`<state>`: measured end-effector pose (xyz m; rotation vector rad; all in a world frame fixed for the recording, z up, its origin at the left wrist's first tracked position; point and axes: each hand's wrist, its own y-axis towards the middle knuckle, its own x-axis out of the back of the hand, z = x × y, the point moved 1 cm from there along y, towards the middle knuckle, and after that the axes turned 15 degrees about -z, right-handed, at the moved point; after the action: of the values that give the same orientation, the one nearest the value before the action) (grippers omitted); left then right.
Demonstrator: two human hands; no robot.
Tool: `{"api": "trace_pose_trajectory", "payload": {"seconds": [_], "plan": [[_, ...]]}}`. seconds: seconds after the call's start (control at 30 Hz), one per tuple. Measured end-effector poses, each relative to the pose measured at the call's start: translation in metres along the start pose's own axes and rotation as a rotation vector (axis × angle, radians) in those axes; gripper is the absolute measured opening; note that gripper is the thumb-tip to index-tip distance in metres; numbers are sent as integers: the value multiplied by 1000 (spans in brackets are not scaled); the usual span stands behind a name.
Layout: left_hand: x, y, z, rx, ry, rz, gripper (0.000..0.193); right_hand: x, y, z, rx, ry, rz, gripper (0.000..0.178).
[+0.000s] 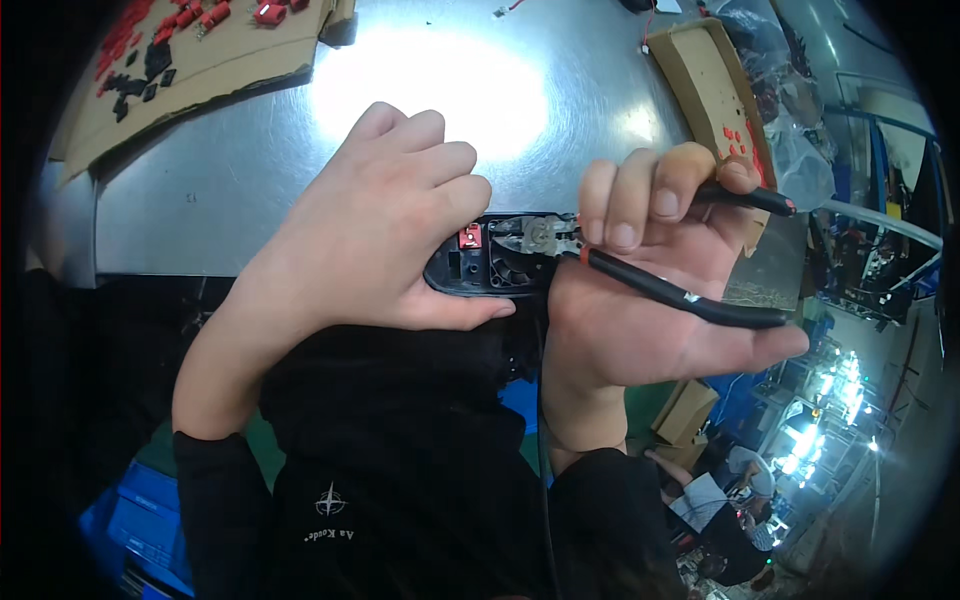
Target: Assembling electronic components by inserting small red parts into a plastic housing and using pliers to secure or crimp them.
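Note:
My left hand (380, 225) grips a black plastic housing (478, 275) held just above my lap, fingers curled over its top and thumb under its lower edge. A small red part (469, 238) sits inside the housing. My right hand (650, 290) is closed on black-handled pliers (690, 297) with red-tipped grips. The metal jaws of the pliers (535, 236) reach into the open housing beside the red part. A thin black cable (544, 420) hangs down from the housing.
A shiny steel table (430, 100) lies ahead. A cardboard sheet (200, 60) with red and black small parts is at the far left; a cardboard box (715, 90) holding red pieces is at the right. Blue crates (140, 520) sit lower left. Another person (730, 500) is at lower right.

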<state>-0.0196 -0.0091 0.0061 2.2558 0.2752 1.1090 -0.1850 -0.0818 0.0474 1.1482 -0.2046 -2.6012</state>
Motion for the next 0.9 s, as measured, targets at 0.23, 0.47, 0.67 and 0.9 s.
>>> {"api": "trace_pose_trajectory", "payload": {"seconds": [0.23, 0.47, 0.67, 0.9], "plan": [[1, 0, 6, 6, -25, 8, 59, 1, -5, -8, 55, -107, 142, 106], [14, 8, 4, -7, 43, 17, 59, -5, 3, -8, 71, -32, 170, 111], [78, 28, 40, 235, 265, -105, 61, 72, 110, 71, 203, -158, 71, 104], [249, 72, 224, 757, 1209, -265, 81, 117, 110, 50, 376, -858, 279, 110]]}}
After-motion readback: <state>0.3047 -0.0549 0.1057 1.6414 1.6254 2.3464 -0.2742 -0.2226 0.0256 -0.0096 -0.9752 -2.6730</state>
